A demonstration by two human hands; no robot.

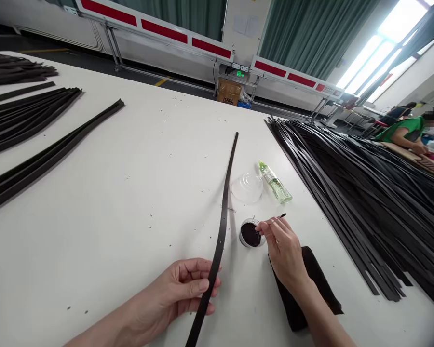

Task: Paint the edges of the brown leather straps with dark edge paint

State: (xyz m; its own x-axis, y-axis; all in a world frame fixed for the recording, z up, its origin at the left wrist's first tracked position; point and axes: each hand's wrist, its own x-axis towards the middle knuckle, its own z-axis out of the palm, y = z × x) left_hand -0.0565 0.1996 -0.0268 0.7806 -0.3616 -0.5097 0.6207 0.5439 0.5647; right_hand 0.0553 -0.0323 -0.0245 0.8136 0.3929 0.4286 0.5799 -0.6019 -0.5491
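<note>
My left hand (190, 287) pinches a long narrow black strap (222, 226) between thumb and fingers. The strap rises away from me above the white table, with small light specks or holes along it. My right hand (284, 248) is closed on a thin cotton swab (281, 216), whose dark end sticks out above the fingers. Its other end is at a small round cup (251, 233) of black liquid; the fingers partly cover that end. Under my right wrist lies a folded black cloth (321, 279).
Beyond the cup stand a clear plastic lid (247, 188) and a green-labelled bottle (275, 182). A large pile of black straps (340, 183) covers the right side; more bundles (54, 149) lie left. Dark scraps dot the white table (130, 231). A person in green (407, 130) sits far right.
</note>
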